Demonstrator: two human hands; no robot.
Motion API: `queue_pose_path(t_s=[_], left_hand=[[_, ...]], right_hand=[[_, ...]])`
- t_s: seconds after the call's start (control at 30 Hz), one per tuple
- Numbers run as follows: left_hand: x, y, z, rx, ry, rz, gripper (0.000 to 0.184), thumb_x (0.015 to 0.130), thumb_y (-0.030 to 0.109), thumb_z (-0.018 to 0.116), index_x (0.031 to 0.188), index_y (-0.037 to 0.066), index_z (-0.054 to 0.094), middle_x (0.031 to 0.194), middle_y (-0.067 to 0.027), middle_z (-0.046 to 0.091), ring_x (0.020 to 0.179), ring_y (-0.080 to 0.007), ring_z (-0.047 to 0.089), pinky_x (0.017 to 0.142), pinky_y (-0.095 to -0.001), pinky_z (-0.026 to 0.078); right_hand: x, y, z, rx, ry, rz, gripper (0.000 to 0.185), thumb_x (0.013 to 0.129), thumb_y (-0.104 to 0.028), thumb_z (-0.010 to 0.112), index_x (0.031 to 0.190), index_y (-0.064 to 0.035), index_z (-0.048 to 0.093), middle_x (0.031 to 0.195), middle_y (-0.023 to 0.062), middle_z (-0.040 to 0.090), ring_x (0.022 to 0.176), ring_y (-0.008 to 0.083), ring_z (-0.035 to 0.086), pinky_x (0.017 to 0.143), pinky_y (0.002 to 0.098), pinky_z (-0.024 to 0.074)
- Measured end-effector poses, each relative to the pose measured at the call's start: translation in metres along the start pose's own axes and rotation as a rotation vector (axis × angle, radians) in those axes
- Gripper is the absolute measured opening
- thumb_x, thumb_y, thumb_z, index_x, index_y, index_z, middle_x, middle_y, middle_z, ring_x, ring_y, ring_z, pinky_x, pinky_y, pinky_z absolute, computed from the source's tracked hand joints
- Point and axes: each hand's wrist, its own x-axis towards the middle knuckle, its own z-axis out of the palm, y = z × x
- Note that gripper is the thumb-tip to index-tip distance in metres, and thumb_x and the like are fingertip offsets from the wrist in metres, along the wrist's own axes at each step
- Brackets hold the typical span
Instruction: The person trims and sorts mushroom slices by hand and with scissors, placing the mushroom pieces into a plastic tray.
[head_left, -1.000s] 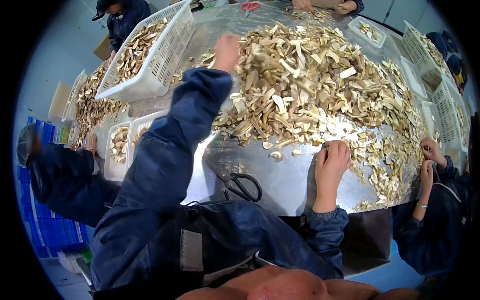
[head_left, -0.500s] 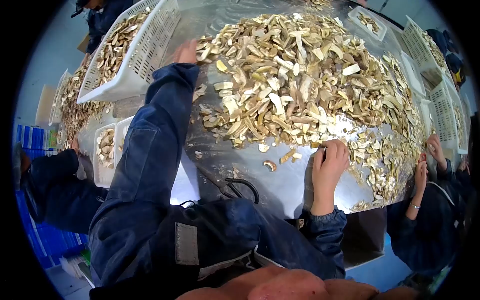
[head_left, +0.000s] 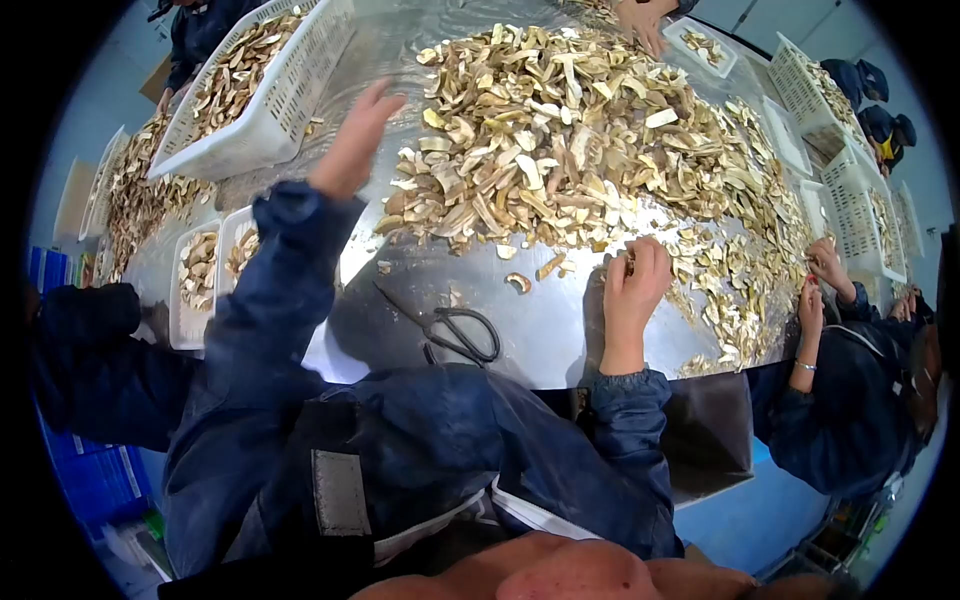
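Note:
A big heap of dried mushroom slices (head_left: 560, 150) covers the middle of the metal table. My left hand (head_left: 358, 140) is raised over the table between the heap and a white basket, fingers stretched out and holding nothing. At the heap's near edge my right hand (head_left: 637, 285) has its fingers curled towards the thumb. Something small and dark shows between them, too hidden to make out. Black-handled scissors (head_left: 455, 335) lie on the table in front of my body. A few loose slices (head_left: 518, 283) sit between the scissors and the heap.
A large white basket (head_left: 285, 100) of slices stands at the left, with small white trays (head_left: 178, 325) nearer me. More baskets (head_left: 850, 205) line the right. A co-worker's hands (head_left: 815, 285) work at the right edge; another person's hand (head_left: 645, 25) reaches in at the far side.
My left hand has come away from the heap's left edge and drawn back towards me, fingers spread. The scissors are more fully in view. A person's hand has appeared at the far side.

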Motion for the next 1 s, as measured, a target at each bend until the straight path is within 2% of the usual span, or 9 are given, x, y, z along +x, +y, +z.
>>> queue_pose_path(t_s=[0.03,0.1,0.3,0.4,0.5,0.6,0.7,0.8,1.0], left_hand=[[-0.031,0.010,-0.007,-0.025,0.101,-0.142,0.070,0.092,0.034,0.060,0.149,0.000,0.038,0.154,-0.0170,0.037,0.142,-0.0287,0.033,0.116,-0.0367,0.025],[-0.067,-0.025,-0.021,0.106,0.196,-0.174,0.064,0.089,0.029,0.064,0.143,-0.001,0.045,0.149,-0.0225,0.042,0.139,-0.0331,0.039,0.111,-0.0405,0.033],[-0.124,-0.119,0.025,0.849,0.386,0.264,0.062,0.086,0.031,0.065,0.135,-0.004,0.049,0.138,-0.0276,0.049,0.128,-0.0420,0.046,0.108,-0.0456,0.037],[-0.116,-0.074,0.059,0.596,0.310,0.131,0.061,0.086,0.030,0.063,0.135,-0.004,0.048,0.138,-0.0280,0.049,0.129,-0.0419,0.046,0.109,-0.0451,0.036],[-0.092,-0.056,0.090,0.400,0.225,0.117,0.062,0.089,0.030,0.063,0.137,-0.005,0.046,0.137,-0.0276,0.049,0.129,-0.0420,0.046,0.109,-0.0453,0.036],[-0.077,-0.071,0.115,0.250,0.262,0.313,0.060,0.091,0.028,0.062,0.138,-0.004,0.045,0.137,-0.0270,0.049,0.128,-0.0417,0.046,0.108,-0.0456,0.037],[-0.095,-0.056,0.100,0.070,0.224,0.320,0.058,0.092,0.026,0.062,0.139,-0.003,0.044,0.137,-0.0265,0.050,0.127,-0.0411,0.047,0.108,-0.0448,0.037],[-0.130,-0.049,0.070,-0.012,0.208,0.263,0.054,0.093,0.023,0.061,0.138,-0.002,0.045,0.137,-0.0254,0.049,0.128,-0.0399,0.047,0.109,-0.0434,0.036],[-0.178,-0.056,0.041,0.041,0.255,0.339,0.047,0.092,0.014,0.059,0.136,0.002,0.047,0.137,-0.0208,0.049,0.129,-0.0367,0.044,0.110,-0.0443,0.032]], right_hand=[[0.002,-0.005,-0.002,0.017,0.039,-0.021,0.014,0.076,0.001,0.060,0.090,-0.0022,0.061,0.095,0.0151,0.061,0.090,0.0355,0.057,0.080,0.0450,0.0456],[0.001,-0.007,-0.002,0.044,0.009,-0.020,0.017,0.074,0.002,0.060,0.091,-0.0024,0.061,0.096,0.0149,0.061,0.092,0.0352,0.057,0.081,0.0448,0.0454],[-0.008,-0.011,0.001,0.097,-0.076,-0.054,0.022,0.077,0.004,0.060,0.098,-0.0027,0.060,0.103,0.0161,0.059,0.098,0.0361,0.056,0.087,0.0449,0.0452],[-0.016,-0.025,0.003,0.195,-0.112,-0.029,0.022,0.079,0.002,0.061,0.100,-0.0020,0.059,0.108,0.0176,0.057,0.101,0.0366,0.056,0.090,0.0461,0.0453],[-0.030,-0.050,0.010,0.257,-0.175,0.042,0.025,0.085,-0.009,0.065,0.108,-0.0015,0.059,0.113,0.0203,0.056,0.106,0.0379,0.055,0.093,0.0471,0.0450],[-0.038,-0.076,0.022,0.193,-0.210,-0.159,0.045,0.085,-0.030,0.071,0.119,-0.0043,0.057,0.121,0.0200,0.055,0.112,0.0381,0.053,0.094,0.0481,0.0431],[-0.038,-0.105,0.017,-0.020,-0.381,-0.204,0.057,0.084,-0.039,0.074,0.125,-0.0043,0.056,0.127,0.0153,0.054,0.122,0.0351,0.047,0.102,0.0490,0.0330],[-0.027,-0.094,0.042,-0.131,-0.337,-0.260,0.054,0.081,-0.036,0.073,0.124,-0.0085,0.057,0.127,0.0113,0.054,0.125,0.0332,0.044,0.104,0.0499,0.0295],[0.036,-0.117,0.070,-0.138,-0.263,-0.324,0.033,0.081,-0.026,0.071,0.109,-0.0102,0.061,0.106,0.0073,0.059,0.101,0.0283,0.054,0.090,0.0461,0.0365]])
